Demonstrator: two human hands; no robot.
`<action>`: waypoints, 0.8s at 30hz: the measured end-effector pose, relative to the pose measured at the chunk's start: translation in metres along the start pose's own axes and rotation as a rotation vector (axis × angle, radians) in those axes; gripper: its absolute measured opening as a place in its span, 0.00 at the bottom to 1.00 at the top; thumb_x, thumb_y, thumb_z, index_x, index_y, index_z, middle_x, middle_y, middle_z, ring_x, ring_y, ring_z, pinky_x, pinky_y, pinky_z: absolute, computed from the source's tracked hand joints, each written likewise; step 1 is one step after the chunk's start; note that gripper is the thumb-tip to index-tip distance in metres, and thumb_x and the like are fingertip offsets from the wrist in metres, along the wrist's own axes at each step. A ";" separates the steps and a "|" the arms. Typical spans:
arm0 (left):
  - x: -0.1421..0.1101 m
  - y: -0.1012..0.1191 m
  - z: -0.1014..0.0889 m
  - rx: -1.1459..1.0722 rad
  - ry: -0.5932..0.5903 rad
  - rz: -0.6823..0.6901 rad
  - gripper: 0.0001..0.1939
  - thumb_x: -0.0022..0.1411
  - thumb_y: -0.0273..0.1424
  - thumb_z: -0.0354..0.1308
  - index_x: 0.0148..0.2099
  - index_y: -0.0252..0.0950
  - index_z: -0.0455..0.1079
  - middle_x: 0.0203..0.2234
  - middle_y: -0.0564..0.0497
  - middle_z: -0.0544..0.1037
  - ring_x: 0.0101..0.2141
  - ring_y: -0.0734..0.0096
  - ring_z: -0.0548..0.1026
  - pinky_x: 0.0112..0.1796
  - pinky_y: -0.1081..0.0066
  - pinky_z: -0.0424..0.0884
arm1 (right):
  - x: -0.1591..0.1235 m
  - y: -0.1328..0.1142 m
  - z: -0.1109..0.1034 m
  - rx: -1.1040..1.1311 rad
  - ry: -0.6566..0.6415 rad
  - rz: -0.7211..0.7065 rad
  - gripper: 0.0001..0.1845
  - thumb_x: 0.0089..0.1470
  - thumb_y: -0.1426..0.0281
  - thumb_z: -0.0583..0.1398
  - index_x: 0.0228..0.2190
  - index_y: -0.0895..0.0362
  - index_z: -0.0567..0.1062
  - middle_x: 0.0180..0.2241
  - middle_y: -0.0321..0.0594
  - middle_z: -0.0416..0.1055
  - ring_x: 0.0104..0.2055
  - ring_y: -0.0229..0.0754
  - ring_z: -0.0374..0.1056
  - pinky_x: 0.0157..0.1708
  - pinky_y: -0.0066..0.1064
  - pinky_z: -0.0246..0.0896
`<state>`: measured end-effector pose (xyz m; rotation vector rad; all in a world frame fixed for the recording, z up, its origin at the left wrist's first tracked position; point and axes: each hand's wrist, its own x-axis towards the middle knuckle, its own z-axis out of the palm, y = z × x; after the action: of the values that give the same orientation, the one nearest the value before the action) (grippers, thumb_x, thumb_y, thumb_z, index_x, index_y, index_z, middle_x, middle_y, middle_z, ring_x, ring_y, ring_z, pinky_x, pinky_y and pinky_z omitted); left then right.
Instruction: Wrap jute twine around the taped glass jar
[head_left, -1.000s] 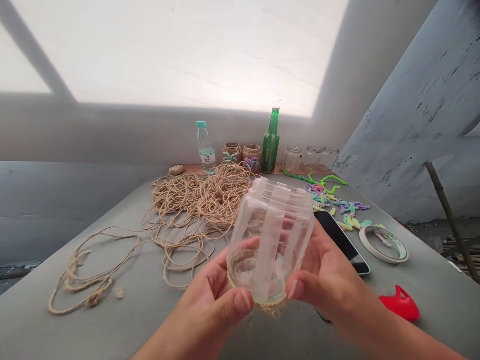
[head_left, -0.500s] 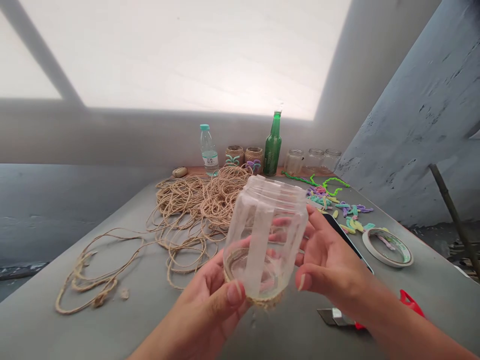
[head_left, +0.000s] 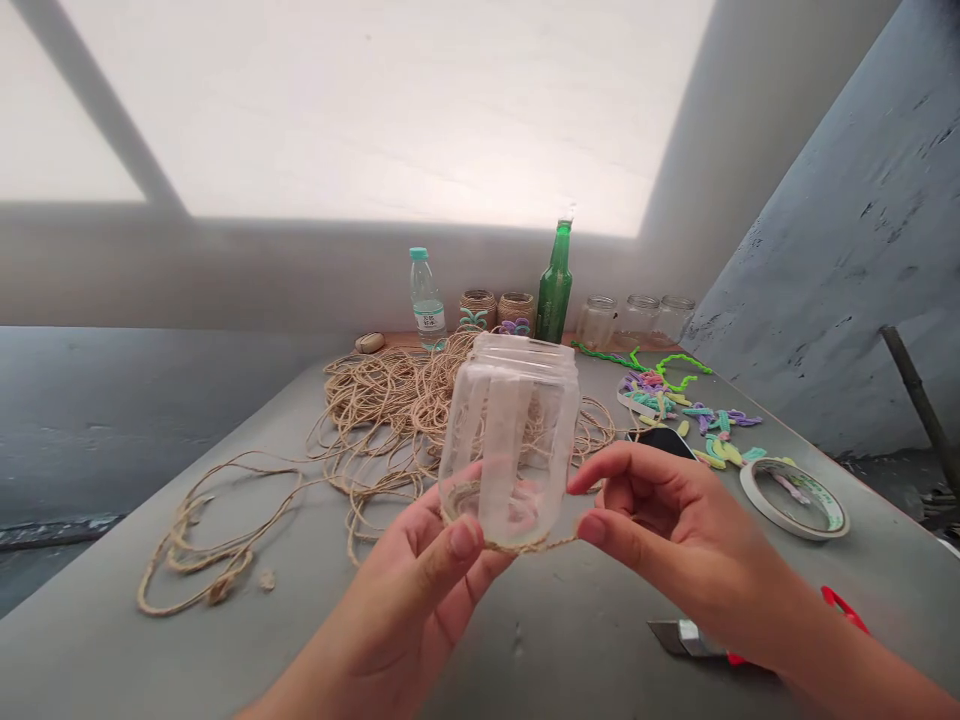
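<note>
Grey tabletop [head_left: 570, 640] below a pale wall [head_left: 375, 110] | glass jar [head_left: 510, 440] with white tape strips, upright above the table, twine round its base | left hand [head_left: 420, 560] gripping the jar's base; right hand [head_left: 667, 510] half open, thumb just beside a twine strand [head_left: 547, 545] | jute twine heap [head_left: 382, 420] behind; tape roll [head_left: 795, 500] to the right
</note>
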<state>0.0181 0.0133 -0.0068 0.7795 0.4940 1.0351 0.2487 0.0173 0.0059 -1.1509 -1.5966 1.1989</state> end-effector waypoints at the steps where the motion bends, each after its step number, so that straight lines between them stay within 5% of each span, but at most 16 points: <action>1: 0.000 0.000 0.000 0.000 -0.002 -0.012 0.21 0.68 0.41 0.67 0.60 0.41 0.78 0.52 0.45 0.87 0.53 0.58 0.83 0.55 0.67 0.76 | 0.000 -0.001 -0.001 -0.025 0.019 -0.044 0.13 0.60 0.55 0.72 0.39 0.50 0.83 0.24 0.30 0.64 0.27 0.35 0.57 0.26 0.27 0.52; 6: 0.001 -0.001 -0.001 0.025 0.057 -0.044 0.23 0.69 0.44 0.65 0.61 0.41 0.77 0.54 0.43 0.85 0.58 0.50 0.79 0.61 0.56 0.71 | -0.007 -0.009 -0.001 -0.121 0.017 -0.273 0.08 0.61 0.62 0.71 0.30 0.50 0.84 0.25 0.33 0.69 0.30 0.37 0.63 0.29 0.30 0.56; 14: -0.003 -0.001 -0.001 -0.073 -0.030 -0.068 0.20 0.75 0.41 0.57 0.62 0.38 0.76 0.56 0.41 0.84 0.56 0.56 0.81 0.59 0.62 0.73 | -0.008 -0.009 0.001 -0.175 0.012 -0.327 0.05 0.59 0.70 0.70 0.30 0.52 0.82 0.26 0.32 0.67 0.30 0.37 0.62 0.31 0.29 0.58; 24: -0.007 0.000 -0.001 -0.113 -0.030 -0.075 0.22 0.74 0.38 0.58 0.64 0.34 0.75 0.59 0.38 0.82 0.62 0.49 0.76 0.68 0.53 0.63 | -0.004 -0.011 0.001 -0.174 0.026 -0.311 0.06 0.62 0.67 0.69 0.31 0.51 0.81 0.27 0.34 0.66 0.31 0.40 0.61 0.31 0.31 0.58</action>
<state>0.0143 0.0076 -0.0072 0.6708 0.4324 0.9717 0.2464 0.0121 0.0158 -0.9744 -1.8098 0.8538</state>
